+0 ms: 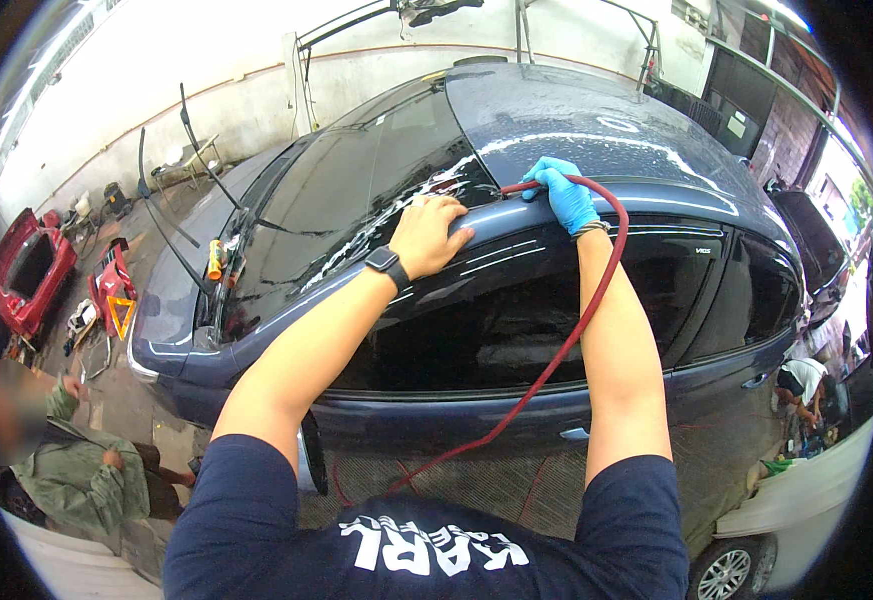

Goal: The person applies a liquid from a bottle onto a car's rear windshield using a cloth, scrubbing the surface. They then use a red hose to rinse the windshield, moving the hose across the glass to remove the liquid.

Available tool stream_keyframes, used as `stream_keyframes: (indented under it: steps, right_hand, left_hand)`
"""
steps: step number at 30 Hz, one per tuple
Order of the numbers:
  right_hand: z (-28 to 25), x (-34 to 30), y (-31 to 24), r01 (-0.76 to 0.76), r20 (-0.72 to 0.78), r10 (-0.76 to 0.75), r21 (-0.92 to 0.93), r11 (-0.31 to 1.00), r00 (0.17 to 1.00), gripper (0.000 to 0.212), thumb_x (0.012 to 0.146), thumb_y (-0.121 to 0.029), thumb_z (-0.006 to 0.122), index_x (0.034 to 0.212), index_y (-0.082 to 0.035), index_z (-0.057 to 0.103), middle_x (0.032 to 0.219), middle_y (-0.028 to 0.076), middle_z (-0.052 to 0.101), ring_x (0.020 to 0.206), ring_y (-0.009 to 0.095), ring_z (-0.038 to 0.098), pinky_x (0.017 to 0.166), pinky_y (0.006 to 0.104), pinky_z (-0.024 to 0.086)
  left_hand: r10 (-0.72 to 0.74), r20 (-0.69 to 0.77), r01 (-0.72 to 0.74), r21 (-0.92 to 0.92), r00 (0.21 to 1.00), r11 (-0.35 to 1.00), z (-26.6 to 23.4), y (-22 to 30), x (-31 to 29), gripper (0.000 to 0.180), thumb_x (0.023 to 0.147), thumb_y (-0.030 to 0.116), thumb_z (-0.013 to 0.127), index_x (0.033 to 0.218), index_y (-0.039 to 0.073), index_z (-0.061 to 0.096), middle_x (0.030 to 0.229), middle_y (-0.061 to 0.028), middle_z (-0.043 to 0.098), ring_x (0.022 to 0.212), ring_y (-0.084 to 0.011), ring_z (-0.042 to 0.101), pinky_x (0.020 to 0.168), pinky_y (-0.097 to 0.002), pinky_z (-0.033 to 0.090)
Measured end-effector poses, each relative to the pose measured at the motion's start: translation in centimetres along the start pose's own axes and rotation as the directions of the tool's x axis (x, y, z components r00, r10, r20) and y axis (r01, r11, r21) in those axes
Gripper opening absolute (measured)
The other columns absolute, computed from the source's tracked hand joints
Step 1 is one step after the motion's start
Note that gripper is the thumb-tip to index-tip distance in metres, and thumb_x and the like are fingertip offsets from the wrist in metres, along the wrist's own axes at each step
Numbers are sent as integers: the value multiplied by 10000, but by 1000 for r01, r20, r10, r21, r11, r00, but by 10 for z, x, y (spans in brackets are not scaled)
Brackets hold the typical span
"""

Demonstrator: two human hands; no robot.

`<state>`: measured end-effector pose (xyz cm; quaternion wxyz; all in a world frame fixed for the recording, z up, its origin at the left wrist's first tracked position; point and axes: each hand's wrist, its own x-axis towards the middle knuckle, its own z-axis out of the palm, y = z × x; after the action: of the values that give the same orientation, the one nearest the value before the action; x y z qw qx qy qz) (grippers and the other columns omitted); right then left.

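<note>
In front of me stands a dark blue car, its windshield [357,180] wet and streaked with white foam. My left hand [429,235], bare and with a black watch at the wrist, lies on the windshield's side edge near the roof corner, fingers laid out. A blue glove covers my right hand [566,196], which is closed around a dark red hose [563,352] at the roof edge above the front side window. The hose's end points toward the upper windshield corner. From there it loops over my right forearm and drops between my arms. Suds and water spot the roof [557,110].
Two wiper arms [162,208] stand raised, near an orange-yellow bottle [216,260] at the windshield's base. Red body panels [25,270] and a warning triangle [120,316] sit at the left. A person in a green jacket [97,475] is near left; another person [809,385] crouches far right.
</note>
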<state>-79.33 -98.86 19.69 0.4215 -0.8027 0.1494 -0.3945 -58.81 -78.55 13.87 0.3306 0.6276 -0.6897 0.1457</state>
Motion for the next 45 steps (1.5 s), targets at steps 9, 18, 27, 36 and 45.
stream_keyframes:
  steps: [9,18,27,36,45]
  right_hand:
    - [13,8,-3,7,40,-5,-66,998,999,274,923,-203,525,865,-18,718,817,93,695,741,198,636,750,360,524]
    - [-9,4,10,-25,61,19,104,994,998,267,896,-220,554,881,14,681,804,104,650,749,232,658,794,374,520]
    - [-16,12,22,-44,125,47,-26,999,991,317,919,-262,563,890,22,699,861,101,645,786,229,659,837,370,511]
    - [17,2,-32,-136,251,124,32,990,960,344,897,-320,603,874,9,703,825,110,685,795,221,654,826,378,524]
    - [4,12,-40,23,364,7,-80,996,931,325,946,-206,557,1035,36,755,987,123,757,938,234,703,918,392,533]
  left_hand:
    - [-172,123,183,-80,977,980,-29,7,-39,579,879,395,782,1309,27,659,1261,-216,704,1172,-418,661,981,-537,533]
    - [-183,46,187,-90,982,978,-6,-2,-44,676,875,520,758,1372,78,636,1338,-120,637,1261,-336,569,1038,-494,457]
    - [-174,-25,169,-132,985,977,4,-5,-55,779,855,535,770,1427,39,591,1404,-126,598,1292,-321,535,1061,-469,415]
    - [-166,-119,147,-156,979,977,11,-9,-57,737,846,485,802,1404,46,603,1416,-139,616,1326,-344,560,1084,-499,435]
    - [-146,47,150,-76,988,986,-2,-19,-59,766,952,482,715,1498,-19,521,1584,-265,491,1483,-399,467,1230,-458,386]
